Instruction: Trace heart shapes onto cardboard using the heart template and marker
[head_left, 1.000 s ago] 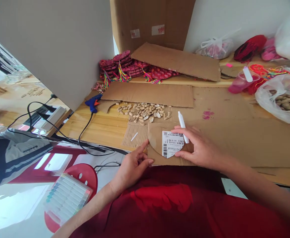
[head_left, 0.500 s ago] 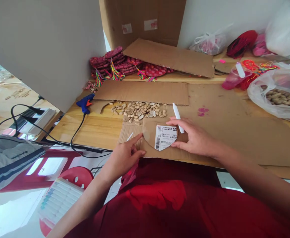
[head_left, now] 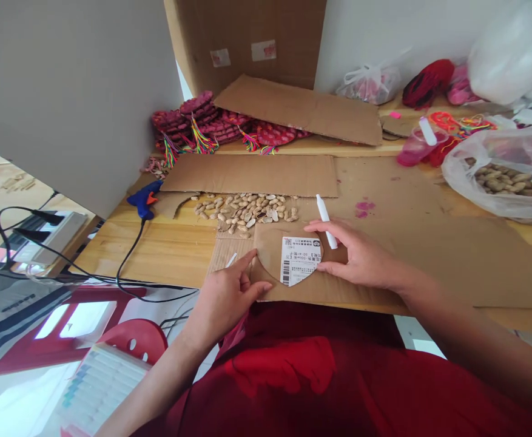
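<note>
A cut cardboard piece (head_left: 270,252) with a pointed lower end lies flat on a larger cardboard sheet (head_left: 397,255). Stuck to its right part is a white printed label (head_left: 299,261) with a barcode. My left hand (head_left: 229,288) rests at its left edge, index finger and thumb apart, the other fingers curled. At the right edge, the thumb and index finger of my right hand (head_left: 359,255) touch the piece. A white marker-like pen (head_left: 323,212) is held among the right fingers, its narrow end pointing away from me. Loose peanuts (head_left: 247,209) lie just beyond the piece.
A blue glue gun (head_left: 144,199) with a black cord lies at the left. Cardboard strips (head_left: 252,173) and red tasselled pieces (head_left: 206,121) are at the back. A plastic bag (head_left: 461,176) of peanuts and a pink cup (head_left: 414,149) stand right. A power strip (head_left: 60,227) sits far left.
The whole view has shifted, so things appear slightly farther left. My left thumb has spread away from the index finger along the piece's edge. The right hand still holds the pen.
</note>
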`<state>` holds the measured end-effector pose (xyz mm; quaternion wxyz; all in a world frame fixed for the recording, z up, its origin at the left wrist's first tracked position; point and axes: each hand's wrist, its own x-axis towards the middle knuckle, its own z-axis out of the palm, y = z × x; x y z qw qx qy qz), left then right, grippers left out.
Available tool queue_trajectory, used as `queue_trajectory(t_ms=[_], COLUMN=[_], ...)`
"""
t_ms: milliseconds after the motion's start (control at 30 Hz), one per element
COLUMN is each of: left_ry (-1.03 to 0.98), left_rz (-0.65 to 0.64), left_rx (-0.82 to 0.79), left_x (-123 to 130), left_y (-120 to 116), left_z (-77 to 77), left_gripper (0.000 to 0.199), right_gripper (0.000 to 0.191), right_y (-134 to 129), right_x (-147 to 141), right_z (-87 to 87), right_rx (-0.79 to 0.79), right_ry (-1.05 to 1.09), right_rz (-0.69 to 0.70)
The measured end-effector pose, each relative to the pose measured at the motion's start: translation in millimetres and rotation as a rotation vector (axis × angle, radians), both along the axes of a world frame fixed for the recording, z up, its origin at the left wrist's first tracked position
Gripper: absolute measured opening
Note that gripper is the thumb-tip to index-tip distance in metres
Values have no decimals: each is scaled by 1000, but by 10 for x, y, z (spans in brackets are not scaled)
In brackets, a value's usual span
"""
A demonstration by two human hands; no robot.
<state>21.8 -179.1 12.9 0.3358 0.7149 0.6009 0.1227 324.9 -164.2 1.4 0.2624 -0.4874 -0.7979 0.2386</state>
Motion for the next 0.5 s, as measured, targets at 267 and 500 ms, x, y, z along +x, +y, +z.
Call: queue_trajectory(t_ms=[267,500], left_ry=[41,83], left_rz=[-16,-22], left_rx=[46,44], left_x=[18,40], left_y=[-4,28], left_z=[-43,-26], left_gripper=[68,68], right_gripper=[60,61], right_y=[15,16], right_x=[39,49], right_z=[-60,-87], right_rx=[9,-14], right_ry=[3,-4], right_rz=[-4,-11])
